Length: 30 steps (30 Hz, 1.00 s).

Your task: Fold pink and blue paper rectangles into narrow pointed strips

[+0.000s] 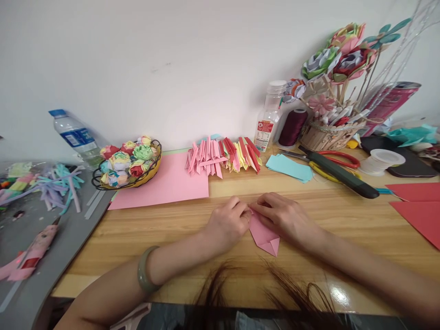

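A folded piece of pink paper [263, 233] lies on the wooden table between my hands, its near corner turned over into a small flap. My left hand [229, 219] has its fingers closed on the paper's far left edge; the fingertips are partly hidden. Beside it, my right hand [283, 214] pinches the far end of the same paper, with the thumb side against it. Both sets of fingertips nearly meet at that far end. A green bangle [147, 269] circles my left forearm.
Behind my hands are folded paper strips [220, 156], pink sheets [172, 183] and blue paper slips [289, 167]. A basket of paper flowers [156, 165] stands left. To the right lie a dark-handled cutter [343, 174], scissors [338, 158] and red paper [417, 220]. A glue gun [37, 250] rests far left.
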Tool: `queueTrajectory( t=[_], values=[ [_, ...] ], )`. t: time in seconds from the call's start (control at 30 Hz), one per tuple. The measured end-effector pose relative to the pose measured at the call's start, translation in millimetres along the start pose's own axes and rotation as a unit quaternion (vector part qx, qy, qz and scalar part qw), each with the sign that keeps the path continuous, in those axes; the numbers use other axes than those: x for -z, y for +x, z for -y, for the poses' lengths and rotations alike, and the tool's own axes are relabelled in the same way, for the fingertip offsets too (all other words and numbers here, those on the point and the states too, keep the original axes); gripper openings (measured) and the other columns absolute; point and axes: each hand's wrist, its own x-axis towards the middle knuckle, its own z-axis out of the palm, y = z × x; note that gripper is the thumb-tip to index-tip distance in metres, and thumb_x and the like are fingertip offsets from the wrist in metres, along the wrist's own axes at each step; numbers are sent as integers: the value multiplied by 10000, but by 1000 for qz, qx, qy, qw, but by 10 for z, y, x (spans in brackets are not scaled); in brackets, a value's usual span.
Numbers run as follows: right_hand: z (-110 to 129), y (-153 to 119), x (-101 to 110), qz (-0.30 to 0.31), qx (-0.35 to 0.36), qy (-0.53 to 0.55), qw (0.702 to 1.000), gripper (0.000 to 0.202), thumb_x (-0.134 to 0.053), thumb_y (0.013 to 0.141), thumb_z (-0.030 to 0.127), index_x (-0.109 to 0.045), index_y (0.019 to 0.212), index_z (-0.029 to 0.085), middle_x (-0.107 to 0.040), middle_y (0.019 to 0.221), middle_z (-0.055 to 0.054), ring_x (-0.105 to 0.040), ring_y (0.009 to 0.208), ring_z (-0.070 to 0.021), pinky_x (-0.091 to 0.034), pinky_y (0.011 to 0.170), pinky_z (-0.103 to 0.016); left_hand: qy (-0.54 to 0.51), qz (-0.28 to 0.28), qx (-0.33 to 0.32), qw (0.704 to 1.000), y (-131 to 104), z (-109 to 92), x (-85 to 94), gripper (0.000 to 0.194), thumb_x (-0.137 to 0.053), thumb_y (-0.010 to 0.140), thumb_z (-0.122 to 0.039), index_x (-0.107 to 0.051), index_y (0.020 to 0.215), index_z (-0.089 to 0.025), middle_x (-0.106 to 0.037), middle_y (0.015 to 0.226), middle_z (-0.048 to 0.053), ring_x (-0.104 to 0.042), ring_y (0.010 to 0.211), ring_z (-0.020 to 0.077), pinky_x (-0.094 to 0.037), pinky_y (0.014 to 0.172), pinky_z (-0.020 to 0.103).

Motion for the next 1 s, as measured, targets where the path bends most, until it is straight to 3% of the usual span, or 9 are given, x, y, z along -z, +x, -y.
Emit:
queueTrajectory(
  t=[0.13,0.4,0.63,0.73,0.87,1.0],
  values=[
    [5,3,22,23,13,-17,1000,160,-494,857,162,-637,929,155,-567,799,-65,-523,727,-178,-427,618,-284,-1,3,-8,1000,10,1,10,136,-495,855,-153,-610,784,-131,-553,770,44,-455,780,161,-404,529,219],
    [-43,-48,25,20,39,-1,999,258,-449,881,158,-589,1097,164,-578,880,-85,-540,807,-190,-469,659,-294,-34,37,10,999,31,-5,73,181,-469,863,-161,-617,758,-151,-557,782,35,-460,804,161,-441,592,226],
    [-26,-30,21,24,43,-1,999,233,-459,877,173,-613,1051,159,-583,877,-88,-551,804,-204,-478,651,-319,-83,59,20,995,-2,-5,132,197,-460,864,-217,-640,830,-143,-562,977,69,-457,950,201,-476,794,320],
    [-76,-32,7,-5,12,38,999,231,-445,881,186,-622,1028,164,-591,878,-85,-555,792,-189,-479,663,-309,-95,39,11,995,-13,-6,153,207,-467,854,-206,-640,926,-118,-561,1070,90,-440,1041,229,-446,891,363],
    [-170,-57,35,-85,-89,84,989,214,-442,874,213,-648,876,155,-606,811,-77,-559,752,-174,-471,663,-301,-106,49,-2,993,-9,-9,155,231,-427,874,-189,-627,964,-115,-593,1050,85,-461,1061,229,-430,907,388],
    [-144,-46,93,-57,-141,118,981,208,-491,861,287,-654,793,179,-602,758,-47,-560,690,-155,-450,619,-278,-95,59,-10,994,-20,-12,156,241,-424,882,-197,-608,1013,-115,-621,1034,84,-430,1154,245,-359,973,471]
  ],
)
